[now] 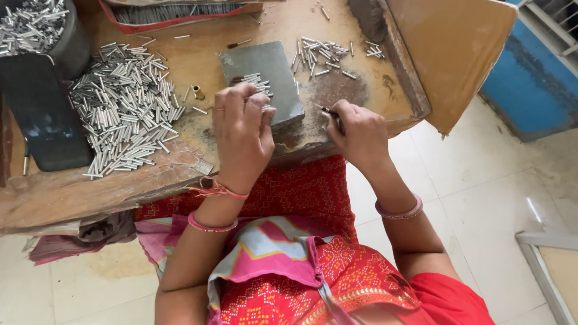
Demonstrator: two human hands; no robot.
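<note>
My left hand [241, 129] rests on the near edge of a grey stone block [268, 78], its fingers closed over a few small metal tubes [256, 81] that lie on the block. To the right of the block, my right hand [358, 132] is closed on a thin dark tool [327, 111] whose tip points up and to the left. Both hands hover over the worn wooden board [337, 90].
A large heap of small silver metal tubes [123, 108] lies left of the block. A smaller scatter of tubes [322, 54] lies behind it. A dark phone [42, 114] sits at the far left, a grey bowl of tubes [36, 27] at the top left, and a red tray [180, 15] at the back.
</note>
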